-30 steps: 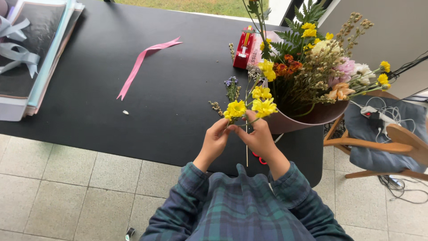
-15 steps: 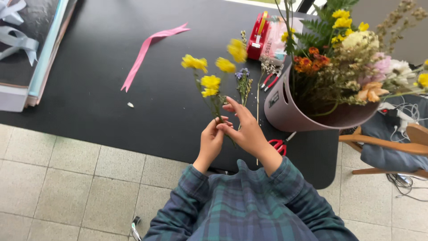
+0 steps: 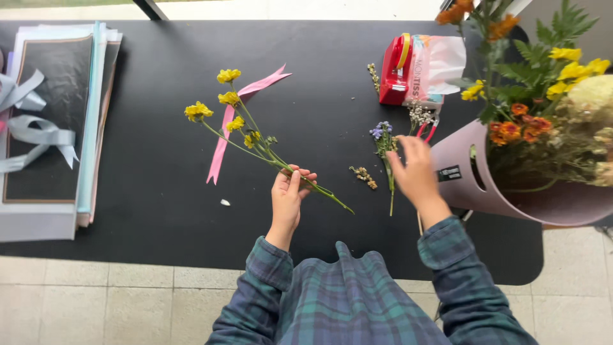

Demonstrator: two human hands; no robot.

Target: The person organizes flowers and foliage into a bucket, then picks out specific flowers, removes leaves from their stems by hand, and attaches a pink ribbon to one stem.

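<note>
yellow flower stems (image 3: 255,137): a small bunch of thin green stalks with yellow heads, held slanted low over the black surface (image 3: 147,211), heads toward the upper left, cut ends toward the lower right.
left hand (image 3: 287,195): clenched around the lower part of the stems.
right hand (image 3: 412,169): half a second ago it was pressed together with the left on the stems; now it has come off and reaches to the right, fingers spread and empty, over a blue-flowered sprig (image 3: 385,150) lying on the surface.
meaning: the bunch now rests in one hand alone, the other being free to fetch.
pink paper cone (image 3: 466,179): on its side at the right edge, holding orange and yellow blooms, fern and pale dried stems.
red case (image 3: 396,70): behind it, with a clear bag.
pink ribbon (image 3: 239,115): flat beneath the flower heads.
wrapping sheets (image 3: 57,128): stacked far left, grey ribbon on top.
</note>
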